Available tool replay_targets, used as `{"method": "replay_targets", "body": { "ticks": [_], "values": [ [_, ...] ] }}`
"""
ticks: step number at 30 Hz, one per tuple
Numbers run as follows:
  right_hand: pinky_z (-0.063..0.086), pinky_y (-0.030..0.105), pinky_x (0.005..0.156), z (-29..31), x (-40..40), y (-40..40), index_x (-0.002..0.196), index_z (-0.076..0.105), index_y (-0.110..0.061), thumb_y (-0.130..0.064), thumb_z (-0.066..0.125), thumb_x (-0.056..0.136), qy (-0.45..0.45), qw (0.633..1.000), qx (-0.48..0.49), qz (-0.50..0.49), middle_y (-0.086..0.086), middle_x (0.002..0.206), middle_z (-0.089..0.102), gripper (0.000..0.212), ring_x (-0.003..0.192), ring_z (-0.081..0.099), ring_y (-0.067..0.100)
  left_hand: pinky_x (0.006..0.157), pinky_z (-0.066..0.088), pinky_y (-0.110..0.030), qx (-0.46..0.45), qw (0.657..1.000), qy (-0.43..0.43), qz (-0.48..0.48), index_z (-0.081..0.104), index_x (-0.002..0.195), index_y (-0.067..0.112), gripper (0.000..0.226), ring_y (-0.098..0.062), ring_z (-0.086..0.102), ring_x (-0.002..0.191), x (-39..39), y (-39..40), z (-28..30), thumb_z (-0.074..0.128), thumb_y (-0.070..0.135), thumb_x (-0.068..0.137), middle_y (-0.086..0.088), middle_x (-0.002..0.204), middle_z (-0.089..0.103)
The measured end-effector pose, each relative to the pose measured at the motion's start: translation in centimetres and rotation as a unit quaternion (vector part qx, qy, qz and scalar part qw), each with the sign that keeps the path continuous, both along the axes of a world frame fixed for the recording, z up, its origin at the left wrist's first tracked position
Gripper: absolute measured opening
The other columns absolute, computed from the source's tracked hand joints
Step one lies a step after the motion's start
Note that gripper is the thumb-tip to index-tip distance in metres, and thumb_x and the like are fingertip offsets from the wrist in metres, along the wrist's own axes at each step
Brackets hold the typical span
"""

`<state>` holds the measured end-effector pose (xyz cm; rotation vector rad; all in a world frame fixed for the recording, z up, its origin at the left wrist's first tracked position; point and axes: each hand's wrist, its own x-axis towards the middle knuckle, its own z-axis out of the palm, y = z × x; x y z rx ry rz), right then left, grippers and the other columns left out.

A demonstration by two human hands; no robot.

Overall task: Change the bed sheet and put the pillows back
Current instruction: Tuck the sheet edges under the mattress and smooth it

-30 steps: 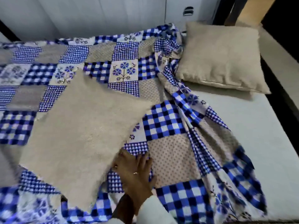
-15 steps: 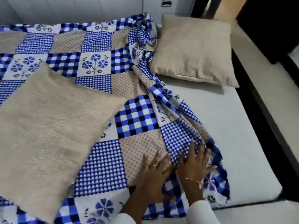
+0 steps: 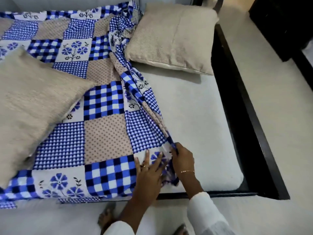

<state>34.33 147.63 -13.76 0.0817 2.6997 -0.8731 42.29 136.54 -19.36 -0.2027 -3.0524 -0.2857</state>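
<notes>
Blue checked sheet covers only part of the mattress. If I tug hard, the pillow lying on it could slide off. My right hand pinches the bunched sheet edge. My left hand presses flat on the sheet, just beside it.

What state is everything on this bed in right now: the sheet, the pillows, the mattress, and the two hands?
Sheet: spread over the left part, bunched along its right edge.
Left pillow: lying on the sheet.
Right pillow: lying on the bare mattress.
Mattress: right part uncovered.
Left hand: flat, pressing the sheet.
Right hand: gripping the sheet's bunched edge.
</notes>
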Motion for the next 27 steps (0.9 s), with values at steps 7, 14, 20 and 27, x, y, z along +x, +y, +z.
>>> {"method": "replay_targets", "body": {
  "ticks": [7,14,20,27],
  "values": [
    [0.028,0.029,0.061,-1.2,2.6,8.2,0.097,0.061,0.002,-0.005,0.048,0.092,0.004,0.982,-0.062,-0.178,0.026,0.089,0.065,0.015,0.082,0.06,0.039,0.099,0.02,-0.061,0.024,0.997,-0.017,-0.065,0.015,0.147,0.038,0.058,-0.03,0.024,0.139,4.5,5.1,0.0,0.033,0.035,0.092,0.015,0.153,0.024],
    [0.036,0.033,0.061,-2.9,5.2,11.7,0.093,0.064,-0.002,-0.012,0.06,0.087,0.046,0.967,0.014,-0.248,0.02,0.086,0.064,0.012,0.083,0.06,0.037,0.108,0.008,-0.053,0.003,0.993,-0.013,-0.12,0.045,0.131,0.037,0.045,-0.031,0.027,0.136,4.9,9.3,0.4,0.036,0.033,0.087,0.01,0.142,0.046],
    [0.032,0.031,0.058,-3.2,6.4,12.7,0.091,0.063,0.003,-0.022,0.067,0.083,0.043,0.96,0.065,-0.268,0.024,0.089,0.057,0.026,0.08,0.058,0.042,0.102,0.027,-0.065,-0.079,0.979,-0.049,-0.183,0.053,0.126,0.037,0.058,-0.03,0.03,0.131,4.4,10.1,0.1,0.065,0.055,0.073,0.005,0.141,0.047],
    [0.042,0.042,0.074,-1.7,3.9,12.0,0.088,0.063,0.0,-0.025,0.05,0.075,0.129,0.962,0.029,-0.24,0.019,0.091,0.059,0.031,0.089,0.053,0.038,0.09,0.04,-0.036,0.076,0.995,0.002,-0.069,0.051,0.116,0.023,0.033,-0.019,0.047,0.114,1.4,8.6,1.8,0.045,0.033,0.084,-0.001,0.127,0.056]
  ]
}}
